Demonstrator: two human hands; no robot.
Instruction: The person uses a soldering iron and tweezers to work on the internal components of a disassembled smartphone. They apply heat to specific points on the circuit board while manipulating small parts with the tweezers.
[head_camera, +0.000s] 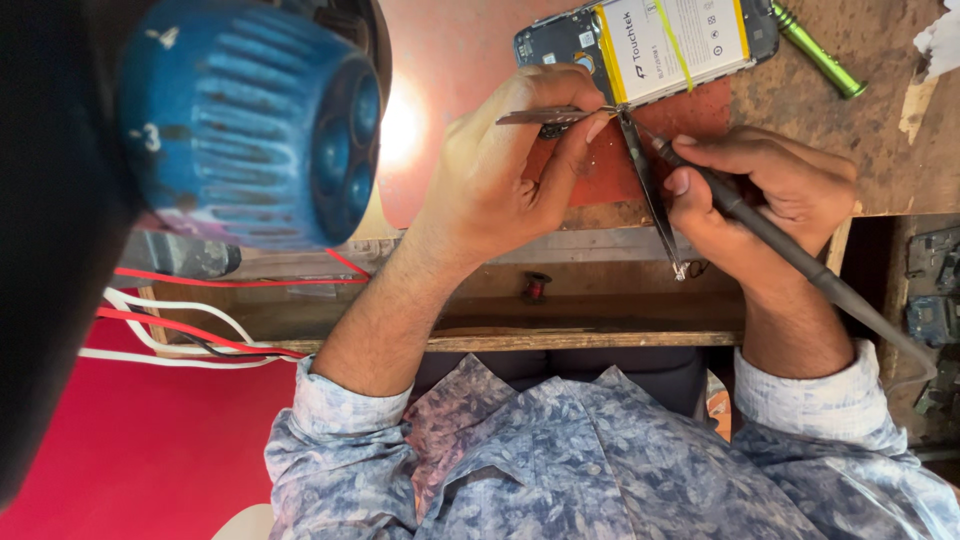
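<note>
An opened phone (560, 40) lies at the top on a red mat (450, 60), back off, showing a white battery (670, 40) with yellow edges. My left hand (510, 170) pinches a thin flat metal tool (545, 116) whose tip points at the phone's lower edge. My right hand (770, 190) grips a dark soldering iron (790, 250) like a pen, its tip near the same spot. Long metal tweezers (650, 190) run down from that spot along my right fingers; I cannot tell whether they are held.
A blue ribbed lamp head (250, 120) hangs close to the camera at upper left. A green screwdriver (820, 50) lies right of the phone. Red and white wires (170, 320) trail at left. Circuit boards (935, 290) sit at the right edge. The wooden bench edge (560, 342) runs below my hands.
</note>
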